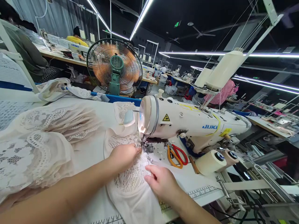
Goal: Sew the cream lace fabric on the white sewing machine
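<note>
A cream lace garment (133, 177) lies under the needle area of a white JUKI sewing machine (173, 118), its smooth lower part spread toward me. My left hand (123, 158) is closed on the lace just left of the presser foot, thumb and fingertips together near the needle. To the right and nearer me, my right hand (163, 183) has its fingers curled, with thumb and forefinger gripping the garment's right side. Fabric under both hands is partly hidden. Scissors with red and orange handles (176, 155) lie on the machine bed beside the needle area.
Stacked cream lace pieces (39, 149) cover the table's left side. Thread cones (211, 161) stand at right, with more thread (225, 70) on the stand above. A large fan (114, 67) is behind the table. A person in yellow (77, 37) sits at another machine.
</note>
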{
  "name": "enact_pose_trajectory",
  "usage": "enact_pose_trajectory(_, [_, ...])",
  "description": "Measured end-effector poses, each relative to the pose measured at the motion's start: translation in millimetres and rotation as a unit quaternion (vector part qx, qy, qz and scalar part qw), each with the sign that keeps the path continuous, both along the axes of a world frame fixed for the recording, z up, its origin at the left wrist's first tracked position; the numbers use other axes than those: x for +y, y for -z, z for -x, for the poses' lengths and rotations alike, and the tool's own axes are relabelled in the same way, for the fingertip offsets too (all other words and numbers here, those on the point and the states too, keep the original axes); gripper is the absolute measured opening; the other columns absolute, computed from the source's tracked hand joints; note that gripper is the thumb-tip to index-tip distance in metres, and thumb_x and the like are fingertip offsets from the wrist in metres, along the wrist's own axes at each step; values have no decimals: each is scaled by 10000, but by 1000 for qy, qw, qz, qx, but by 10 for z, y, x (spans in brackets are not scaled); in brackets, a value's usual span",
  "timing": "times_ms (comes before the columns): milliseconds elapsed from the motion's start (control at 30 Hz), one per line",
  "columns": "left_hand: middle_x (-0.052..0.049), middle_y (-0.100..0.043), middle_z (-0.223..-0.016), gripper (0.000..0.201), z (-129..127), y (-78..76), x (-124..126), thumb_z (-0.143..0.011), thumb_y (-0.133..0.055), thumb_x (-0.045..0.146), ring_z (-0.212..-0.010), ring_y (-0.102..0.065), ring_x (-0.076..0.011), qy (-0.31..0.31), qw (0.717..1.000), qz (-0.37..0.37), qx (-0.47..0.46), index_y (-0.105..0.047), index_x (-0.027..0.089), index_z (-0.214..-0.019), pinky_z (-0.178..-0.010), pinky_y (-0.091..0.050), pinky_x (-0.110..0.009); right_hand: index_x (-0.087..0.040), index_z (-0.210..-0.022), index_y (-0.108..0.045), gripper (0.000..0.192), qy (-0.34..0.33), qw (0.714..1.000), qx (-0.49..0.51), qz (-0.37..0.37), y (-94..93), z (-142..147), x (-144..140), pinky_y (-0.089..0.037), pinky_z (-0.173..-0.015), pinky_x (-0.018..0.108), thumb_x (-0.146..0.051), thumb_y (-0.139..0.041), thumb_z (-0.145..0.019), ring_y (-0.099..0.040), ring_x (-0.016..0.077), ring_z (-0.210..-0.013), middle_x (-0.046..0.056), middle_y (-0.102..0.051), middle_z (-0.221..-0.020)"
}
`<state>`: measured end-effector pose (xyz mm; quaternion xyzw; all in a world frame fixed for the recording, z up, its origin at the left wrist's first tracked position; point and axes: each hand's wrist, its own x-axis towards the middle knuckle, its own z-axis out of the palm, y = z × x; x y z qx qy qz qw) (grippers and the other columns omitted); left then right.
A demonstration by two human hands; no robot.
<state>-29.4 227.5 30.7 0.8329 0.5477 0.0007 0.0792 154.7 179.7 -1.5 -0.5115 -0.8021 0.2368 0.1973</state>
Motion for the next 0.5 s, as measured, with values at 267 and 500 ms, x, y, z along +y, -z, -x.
enact_pose_trajectory(267, [-111, -666, -955, 463, 14, 8, 46, -814, -424, 113, -798, -662, -314, -18, 1000, 17, -2, -640, 211, -1212, -611, -487, -362, -163, -891, -678, 172, 7, 999, -40, 17, -53, 21, 36, -284, -515, 265, -208, -558, -778, -428, 141, -568, -17, -493, -583])
enact_pose_trajectory(500, [-118, -675, -945, 466, 23, -31, 106, -795, -455, 85, -806, -671, -328, -23, 1000, 15, 1, -651, 212, -1197, -623, -503, -372, -189, -864, -672, 163, -7, 997, -53, -55, -53, 43, 88, -317, -496, 296, -162, -551, -758, -532, 185, -567, 18, -566, -597])
